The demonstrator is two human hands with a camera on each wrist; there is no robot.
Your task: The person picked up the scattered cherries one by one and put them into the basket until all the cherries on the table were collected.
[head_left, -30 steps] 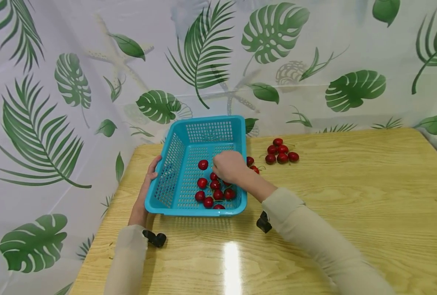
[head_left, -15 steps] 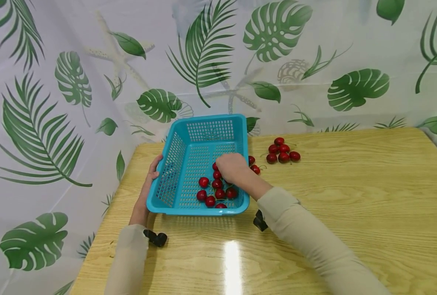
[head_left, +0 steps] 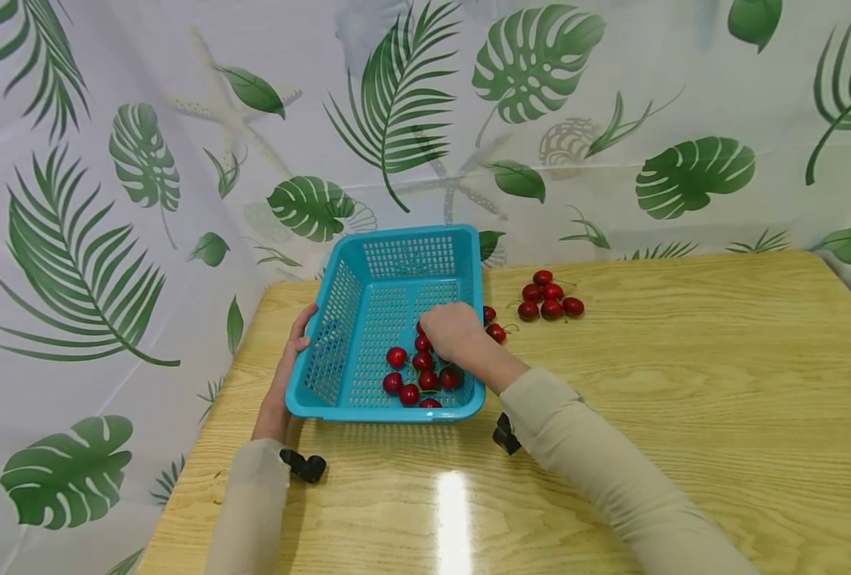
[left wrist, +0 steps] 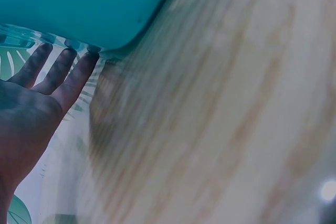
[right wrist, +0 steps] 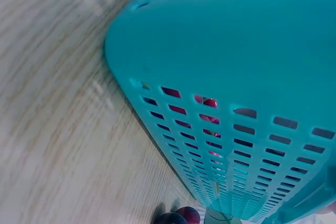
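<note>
A blue plastic basket (head_left: pixel 361 319) with perforated sides stands on the table, with several red cherries (head_left: pixel 409 394) on its floor toward the near right. My left hand (head_left: pixel 292 351) rests against the basket's left wall from outside; in the left wrist view, straight fingers (left wrist: pixel 58 77) touch the wall. Reaching over the right rim, my right hand (head_left: pixel 454 329) is low inside the basket, fingers curled downward at a cherry (head_left: pixel 421 328) that peeks out on its left. The fingertips are hidden beneath the hand. In the right wrist view the basket wall (right wrist: pixel 210 51) covers most of the hand.
Beyond the basket's right side, several cherries with stems (head_left: pixel 551 299) lie grouped on the wooden table (head_left: pixel 684 383). Two more cherries (head_left: pixel 496 332) lie close against its right wall. A leaf-patterned cloth (head_left: pixel 576 184) hangs behind and to the left.
The lone cherry left of my right hand has moved right and slightly nearer, to the top of the cherry column, with the hand at it. My left hand stays against the basket.
</note>
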